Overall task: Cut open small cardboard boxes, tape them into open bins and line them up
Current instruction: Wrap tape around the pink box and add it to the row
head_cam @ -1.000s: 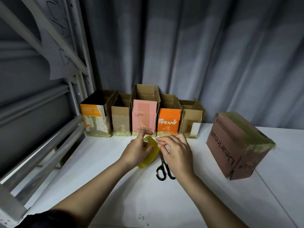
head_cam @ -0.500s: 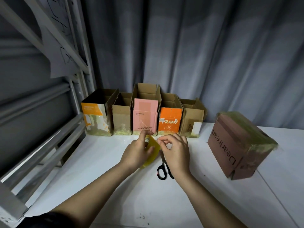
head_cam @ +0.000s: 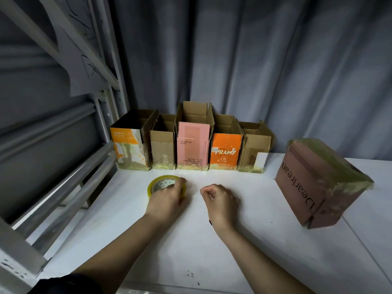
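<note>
Right now the left hand (head_cam: 167, 198) grips the yellowish tape roll (head_cam: 162, 184), fingers curled over its far rim, the roll lying flat on the white table (head_cam: 191, 247). The right hand (head_cam: 220, 200) rests just beside it with fingers curled in; whether it pinches anything, such as a tape end, cannot be told, since the palm side is hidden. A small dark tip shows under its wrist, too little to name.

Five open bins (head_cam: 192, 141) stand touching in a row against the back, mouths up, tape along their bases. The brown box (head_cam: 318, 183), printed "Dearlrean", sits tilted well apart to the right, closed and heavily taped, apparently the next to be cut.

Likely risks: if a tape end was freed, it may fall back onto the roll and be hard to find again; the many layers of tape on the brown box could snag a blade and tear the card; and sliding that larger box into line could push the light bins askew.

The table is smooth and white, with a few dark specks near its front edge. A grey curtain (head_cam: 265, 71) hangs behind, and a grey metal rack (head_cam: 63, 145) stands at the left.
</note>
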